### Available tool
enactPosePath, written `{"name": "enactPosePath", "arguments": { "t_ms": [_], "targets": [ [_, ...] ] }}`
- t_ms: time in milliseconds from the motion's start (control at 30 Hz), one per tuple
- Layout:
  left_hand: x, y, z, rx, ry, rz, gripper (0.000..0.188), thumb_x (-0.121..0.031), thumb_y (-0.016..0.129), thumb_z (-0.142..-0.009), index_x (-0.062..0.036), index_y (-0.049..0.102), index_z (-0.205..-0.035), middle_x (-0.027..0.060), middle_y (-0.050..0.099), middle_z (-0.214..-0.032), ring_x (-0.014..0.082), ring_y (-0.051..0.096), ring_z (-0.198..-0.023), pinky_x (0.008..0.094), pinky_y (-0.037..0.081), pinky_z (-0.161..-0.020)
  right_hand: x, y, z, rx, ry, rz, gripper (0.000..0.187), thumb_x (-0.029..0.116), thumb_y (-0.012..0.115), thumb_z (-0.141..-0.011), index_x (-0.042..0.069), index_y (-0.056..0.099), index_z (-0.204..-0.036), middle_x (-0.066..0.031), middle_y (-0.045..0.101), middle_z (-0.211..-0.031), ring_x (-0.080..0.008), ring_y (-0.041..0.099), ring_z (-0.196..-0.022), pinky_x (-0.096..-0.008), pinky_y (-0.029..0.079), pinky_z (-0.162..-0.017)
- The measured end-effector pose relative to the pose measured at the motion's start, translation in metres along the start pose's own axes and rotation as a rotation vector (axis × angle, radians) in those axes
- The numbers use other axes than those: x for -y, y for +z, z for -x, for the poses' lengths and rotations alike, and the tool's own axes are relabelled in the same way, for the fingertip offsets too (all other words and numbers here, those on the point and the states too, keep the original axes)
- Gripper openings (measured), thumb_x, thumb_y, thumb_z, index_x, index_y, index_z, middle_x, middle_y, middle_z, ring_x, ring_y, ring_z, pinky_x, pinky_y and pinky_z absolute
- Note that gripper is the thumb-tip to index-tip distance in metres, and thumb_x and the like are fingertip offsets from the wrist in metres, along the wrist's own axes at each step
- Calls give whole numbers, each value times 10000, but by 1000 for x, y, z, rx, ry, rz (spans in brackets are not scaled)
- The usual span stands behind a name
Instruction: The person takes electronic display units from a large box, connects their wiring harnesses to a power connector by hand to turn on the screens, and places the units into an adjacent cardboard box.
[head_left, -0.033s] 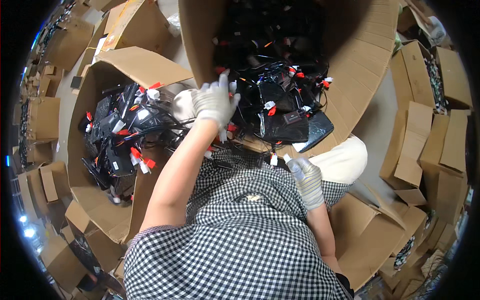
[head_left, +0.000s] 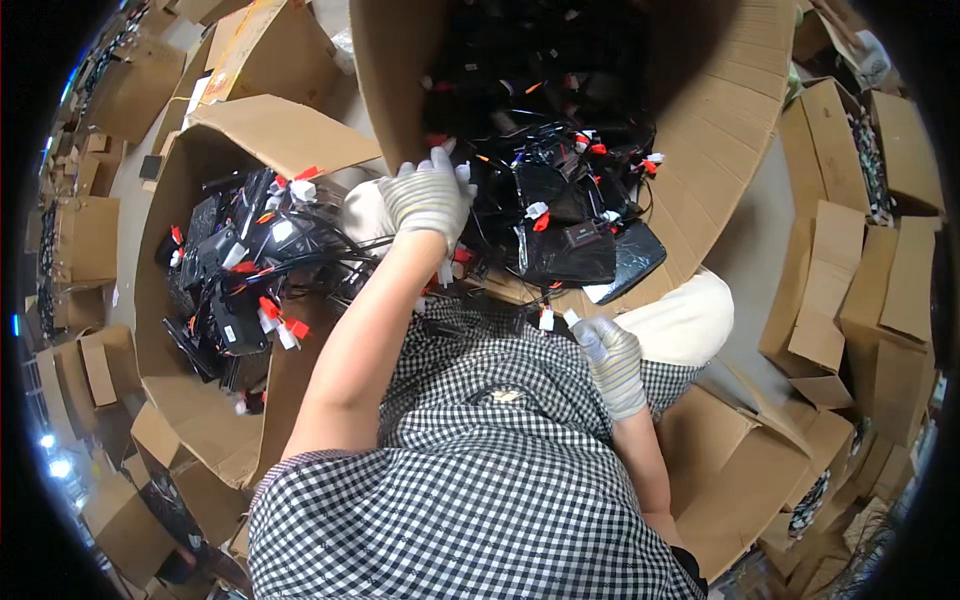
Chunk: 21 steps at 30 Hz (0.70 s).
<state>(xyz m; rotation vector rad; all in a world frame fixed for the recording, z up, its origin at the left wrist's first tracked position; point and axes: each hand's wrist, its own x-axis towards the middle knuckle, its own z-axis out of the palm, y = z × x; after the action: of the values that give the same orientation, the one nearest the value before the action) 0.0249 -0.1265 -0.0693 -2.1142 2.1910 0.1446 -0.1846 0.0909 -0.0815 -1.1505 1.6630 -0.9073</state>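
My left hand point(head_left: 428, 200), in a striped pale work glove, reaches over the near left edge of the large carton point(head_left: 715, 130). Its fingers are stretched out, and nothing shows in them. Beside it lies a heap of black electronic units point(head_left: 565, 255) with cables and red and white plug connectors. My right hand point(head_left: 612, 368), gloved too, is closed near my lap, below that carton's rim. A small white tip shows at its fingers; whether this is a connector or the glove is unclear. A white connector point(head_left: 546, 319) lies just left of it.
At my left an open carton point(head_left: 205, 430) holds more black units point(head_left: 238, 318) with tangled cables and connectors. An open carton point(head_left: 715, 460) stands by my right forearm. More cartons point(head_left: 835, 290) stand on the right and along the left side.
My left hand has shifted slightly left, its fingers tilting a little. My right hand stays nearly where it was.
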Motion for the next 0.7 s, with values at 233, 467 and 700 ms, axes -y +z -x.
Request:
{"name": "enactPosePath", "arguments": {
  "t_ms": [233,467,700],
  "targets": [
    [-3,15,5,-275,203,27,313,-425,651,-782,-227,648,-1024,17,643,-1069,296,524,-1108,600,289,-977,-3,2,-4,-2,-7,-44,410,433,599,-896,38,641,-796,27,512,-563,-44,431,-493,-222,350,-456],
    [-14,-29,85,318,438,1452,158,-180,549,-927,-35,595,-969,15,561,-832,110,521,-784,273,449,-737,50,-8,0,59,157,-645,298,334,655,-880,39,652,-838,82,459,-619,-8,413,-552,-160,317,-483],
    [-2,-40,148,654,701,1171,422,-345,539,-933,-7,573,-1182,144,640,-1062,254,612,-987,330,469,-857,75,-23,19,121,-372,240,245,325,596,-874,96,682,-869,-87,651,-737,-279,639,-658,-363,497,-572]
  ]
}}
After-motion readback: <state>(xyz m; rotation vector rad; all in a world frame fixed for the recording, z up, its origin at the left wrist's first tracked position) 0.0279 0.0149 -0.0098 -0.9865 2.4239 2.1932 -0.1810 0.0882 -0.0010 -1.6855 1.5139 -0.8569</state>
